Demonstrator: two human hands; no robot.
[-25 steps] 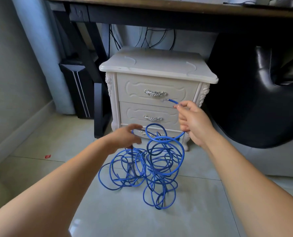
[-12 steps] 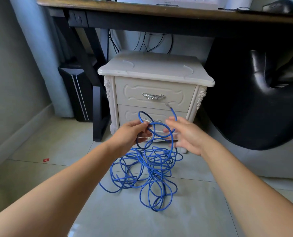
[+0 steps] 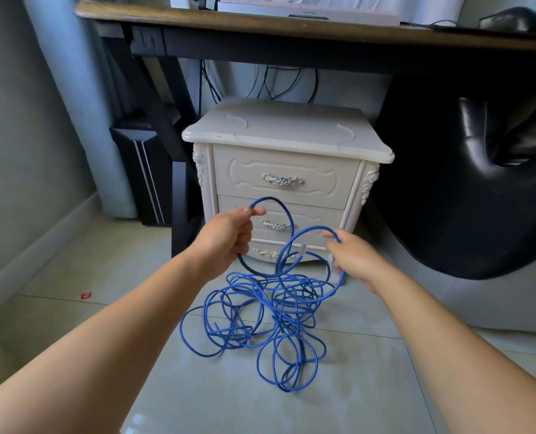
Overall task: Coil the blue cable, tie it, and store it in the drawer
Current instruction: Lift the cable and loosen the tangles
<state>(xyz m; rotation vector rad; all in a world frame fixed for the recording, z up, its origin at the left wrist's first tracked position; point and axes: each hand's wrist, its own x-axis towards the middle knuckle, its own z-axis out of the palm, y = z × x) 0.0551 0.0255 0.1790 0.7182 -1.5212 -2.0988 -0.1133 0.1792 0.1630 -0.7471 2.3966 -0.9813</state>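
Left hand (image 3: 229, 238): fist round 1st loop of blue cable (image 3: 260, 311).
Right hand (image 3: 353, 260): pinches next loop, now pulled apart from left.
Meaning: coiling barely begun; rest tangled on floor (image 3: 104, 324).

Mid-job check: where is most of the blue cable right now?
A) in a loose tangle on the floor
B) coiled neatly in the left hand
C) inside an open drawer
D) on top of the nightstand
A: most of the blue cable lies tangled on the floor before the nightstand; the left hand and right hand each hold just one loop.
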